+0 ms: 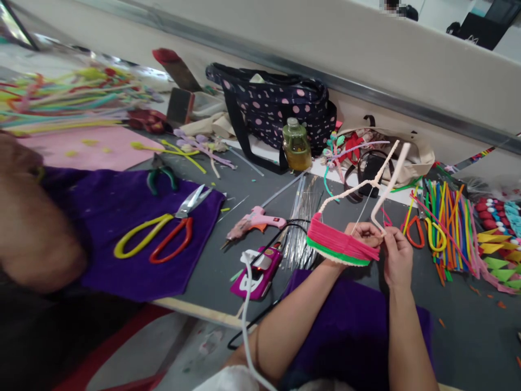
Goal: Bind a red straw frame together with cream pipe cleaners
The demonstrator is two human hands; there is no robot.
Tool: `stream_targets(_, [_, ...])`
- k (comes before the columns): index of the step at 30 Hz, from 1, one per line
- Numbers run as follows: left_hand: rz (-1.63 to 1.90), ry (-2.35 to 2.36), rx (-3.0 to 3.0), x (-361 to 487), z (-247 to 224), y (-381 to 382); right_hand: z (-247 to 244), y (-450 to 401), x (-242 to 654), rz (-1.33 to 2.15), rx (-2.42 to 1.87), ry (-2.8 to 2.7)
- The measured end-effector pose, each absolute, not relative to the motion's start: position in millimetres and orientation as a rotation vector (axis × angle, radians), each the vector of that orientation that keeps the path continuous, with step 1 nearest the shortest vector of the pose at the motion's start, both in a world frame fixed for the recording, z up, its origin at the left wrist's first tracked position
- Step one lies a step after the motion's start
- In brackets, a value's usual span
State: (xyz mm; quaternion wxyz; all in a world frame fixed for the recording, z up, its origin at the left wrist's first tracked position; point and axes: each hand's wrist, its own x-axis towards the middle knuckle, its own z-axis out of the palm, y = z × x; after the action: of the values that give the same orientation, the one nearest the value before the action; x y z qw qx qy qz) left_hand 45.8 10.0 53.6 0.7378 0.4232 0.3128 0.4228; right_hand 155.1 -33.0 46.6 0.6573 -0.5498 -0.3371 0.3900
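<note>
One purple cloth lies nearest, spread over the tabletop on the near side of the pink-and-green piece, which is held up in the air. The left hand is partly hidden behind that piece, fingers curled in and seemingly clamped on its right end; the right hand pinches the lower end of a bent pale stem just beside it. Done, by the look of it: pink, green and cream rows packed close, with a cream twisted stem rising from the piece's left corner. Seemingly unfinished: the pale stem's lower end, not visibly fastened. Left of the piece lie a purple device, a pink glue gun and, farther out, large scissors; right of it, coloured stems. Beyond it stand a bottle and a dotted bag.
</note>
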Motion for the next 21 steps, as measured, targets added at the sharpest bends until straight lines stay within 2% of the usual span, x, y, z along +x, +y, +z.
stream_targets(13, [0.913,0.776,1.154,48,50,9,55,-37,153,0.4,-1.443,-1.014])
stream_targets(15, [0.887,0.758,1.077,48,49,10,56,-37,154,0.518,-1.417,-0.953])
stream_targets(21, [0.59,0.574,0.761,44,56,10,63,-36,161,1.292,-1.09,-0.653])
